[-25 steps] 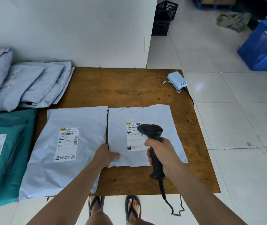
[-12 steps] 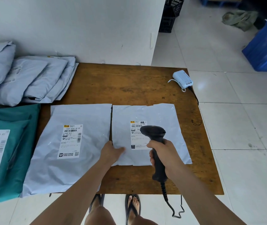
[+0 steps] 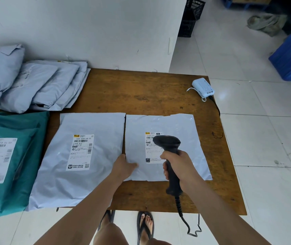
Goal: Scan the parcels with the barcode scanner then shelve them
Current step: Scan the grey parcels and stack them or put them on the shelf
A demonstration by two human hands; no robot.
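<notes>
Parcels crowd the left of the scene: a teal parcel (image 3: 8, 156) near left, a stack of grey parcels (image 3: 35, 85) beyond it against the wall, then a large grey parcel (image 3: 81, 156) lying label-up on the tabletop (image 3: 141, 92). Just right of it, with their edges almost touching, lies the smaller grey parcel (image 3: 169, 126) that this step seems to concern. The left hand (image 3: 125, 167) lies on its near left corner, fingers laid flat over the film to pin it. The right hand (image 3: 180, 168) is wrapped round the handle of the barcode scanner (image 3: 167, 144), whose head hangs over the parcel's label (image 3: 150, 152) and hides part of it. At the far right corner sits a small white device (image 3: 203, 88), well apart.

The scan looks to be in progress. To do it well, the scanner's window should face the barcode strip at the far end of the label and sit high enough for the beam to span the whole strip. The left hand should press the glossy film smooth, since wrinkles or glare may spoil the read. The beam should stay off the neighbouring label, or the wrong parcel could register. The cable (image 3: 182, 209) hanging off the near edge needs slack.
</notes>
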